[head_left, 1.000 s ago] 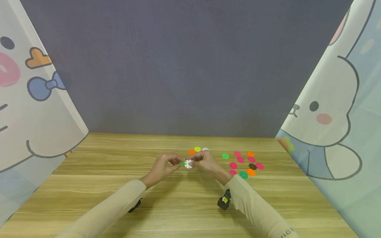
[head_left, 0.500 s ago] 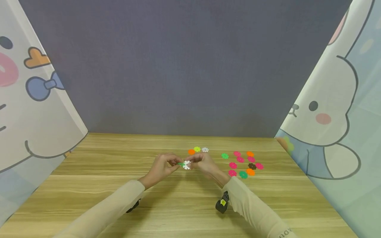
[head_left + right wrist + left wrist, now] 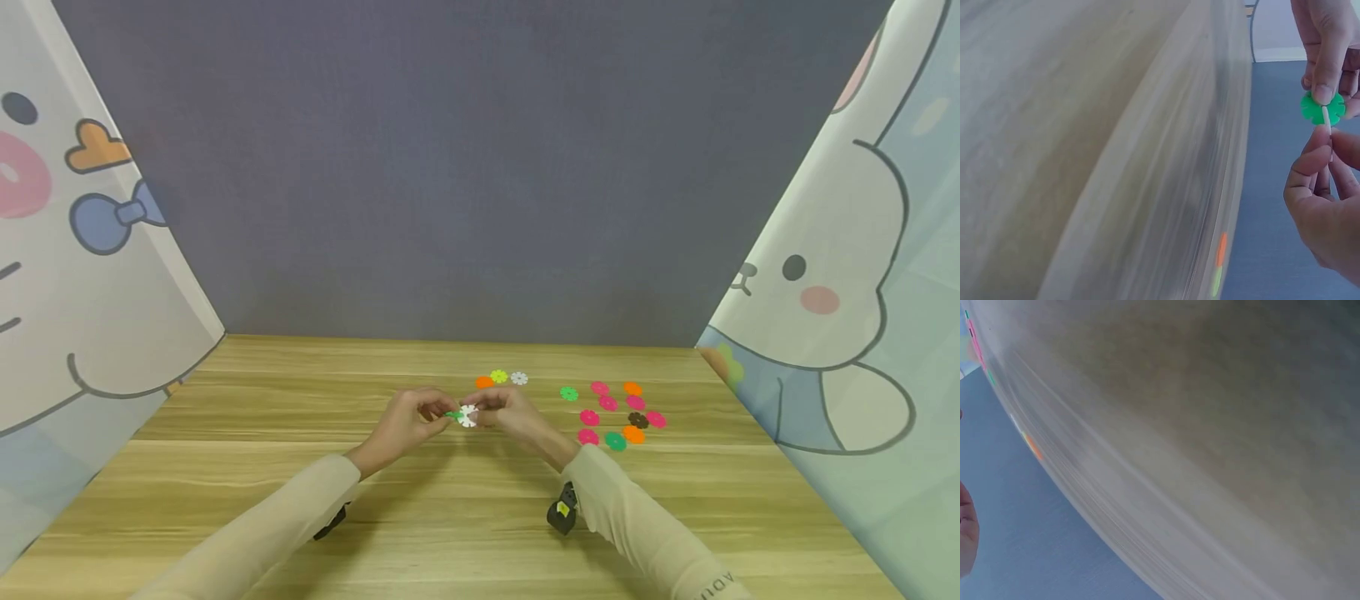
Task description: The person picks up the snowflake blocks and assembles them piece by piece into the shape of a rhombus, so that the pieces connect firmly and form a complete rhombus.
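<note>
Above the table, my left hand [image 3: 408,421] pinches a green notched plastic disc [image 3: 1311,112] between thumb and fingers. My right hand [image 3: 519,418] pinches a white notched disc [image 3: 468,416] from the other side. In the right wrist view the white disc is seen edge-on, upright against the green disc's rim where a notch lies, the two set crosswise. Fingers cover part of both discs. The left wrist view catches only a bit of a hand [image 3: 967,534] at its left edge.
Beyond the hands lie an orange disc [image 3: 484,382], a yellow disc [image 3: 498,377] and another white disc [image 3: 519,378]. To the right several pink, orange and green discs are spread around a brown disc [image 3: 638,420]. A grey panel [image 3: 465,183] stands behind the wooden table [image 3: 262,400].
Both hands have shifted slightly left, the right one more, with the green and white discs still pinched together. The white disc on the table, partly covered a second ago, now shows fully.
</note>
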`<state>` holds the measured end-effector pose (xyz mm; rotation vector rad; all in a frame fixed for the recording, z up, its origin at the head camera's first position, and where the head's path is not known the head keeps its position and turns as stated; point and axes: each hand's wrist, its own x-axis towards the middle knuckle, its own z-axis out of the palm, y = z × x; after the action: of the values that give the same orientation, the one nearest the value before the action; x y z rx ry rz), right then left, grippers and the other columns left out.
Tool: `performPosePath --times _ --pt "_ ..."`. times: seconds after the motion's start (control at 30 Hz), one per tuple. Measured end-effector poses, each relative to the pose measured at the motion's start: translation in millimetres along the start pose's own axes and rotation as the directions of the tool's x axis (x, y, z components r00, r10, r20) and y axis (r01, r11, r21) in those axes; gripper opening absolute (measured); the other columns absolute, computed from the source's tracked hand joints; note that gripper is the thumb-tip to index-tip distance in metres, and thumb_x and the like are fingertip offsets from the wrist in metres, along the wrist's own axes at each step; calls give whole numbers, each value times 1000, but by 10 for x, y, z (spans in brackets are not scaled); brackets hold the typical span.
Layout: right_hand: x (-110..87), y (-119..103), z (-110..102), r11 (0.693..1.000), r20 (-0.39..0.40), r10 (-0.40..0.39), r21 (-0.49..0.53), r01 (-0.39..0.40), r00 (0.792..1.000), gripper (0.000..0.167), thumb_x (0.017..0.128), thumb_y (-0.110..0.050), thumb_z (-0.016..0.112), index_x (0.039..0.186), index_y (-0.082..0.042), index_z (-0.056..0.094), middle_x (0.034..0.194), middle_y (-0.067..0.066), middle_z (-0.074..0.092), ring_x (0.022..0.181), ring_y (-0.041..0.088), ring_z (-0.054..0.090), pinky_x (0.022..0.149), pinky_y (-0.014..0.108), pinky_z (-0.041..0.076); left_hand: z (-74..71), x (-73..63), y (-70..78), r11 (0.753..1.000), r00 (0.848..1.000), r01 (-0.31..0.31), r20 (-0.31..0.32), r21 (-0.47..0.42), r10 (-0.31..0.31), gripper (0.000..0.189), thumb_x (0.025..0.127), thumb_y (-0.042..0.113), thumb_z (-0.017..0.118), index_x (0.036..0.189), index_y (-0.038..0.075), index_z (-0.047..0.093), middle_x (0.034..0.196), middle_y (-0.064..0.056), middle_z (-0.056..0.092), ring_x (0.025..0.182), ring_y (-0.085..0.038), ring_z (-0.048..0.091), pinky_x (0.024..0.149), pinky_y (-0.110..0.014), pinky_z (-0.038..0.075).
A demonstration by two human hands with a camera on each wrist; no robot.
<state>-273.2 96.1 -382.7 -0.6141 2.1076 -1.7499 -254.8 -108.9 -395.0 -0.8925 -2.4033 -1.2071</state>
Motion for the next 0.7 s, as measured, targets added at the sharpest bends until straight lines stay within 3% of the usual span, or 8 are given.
performPosePath --times 0.17,0.37,0.6,0.7 --pt "20 34 -32 999 6 -11 -31 11 1000 33 84 -1 58 116 7 56 96 14 63 81 10 59 79 32 51 -11 -18 -18 1000 1000 24 17 3 -24 16 76 0 71 87 11 68 88 -2 69 71 -8 62 59 -21 51" --pt "87 86 -177 987 -13 -67 -146 65 998 34 84 -2 57 116 10 55 103 23 60 89 17 58 80 31 49 -41 -49 -25 999 999 46 6 8 -46 18 75 1 71 87 14 69 87 1 69 71 -6 62 57 -20 49" --pt "270 156 -370 932 -40 -127 -348 105 991 28 83 2 56 111 9 58 104 29 59 92 34 59 77 37 51 -74 -75 -9 999 999 45 5 5 -45 17 75 2 72 87 15 69 87 2 68 71 -5 61 56 -21 48" --pt "373 202 -428 903 -62 -113 -423 77 992 26 82 4 57 108 7 60 100 24 62 89 32 60 76 36 51 -76 -79 -1 999 999 47 13 2 -47 18 75 3 72 88 16 68 87 3 68 70 -5 60 56 -21 48"
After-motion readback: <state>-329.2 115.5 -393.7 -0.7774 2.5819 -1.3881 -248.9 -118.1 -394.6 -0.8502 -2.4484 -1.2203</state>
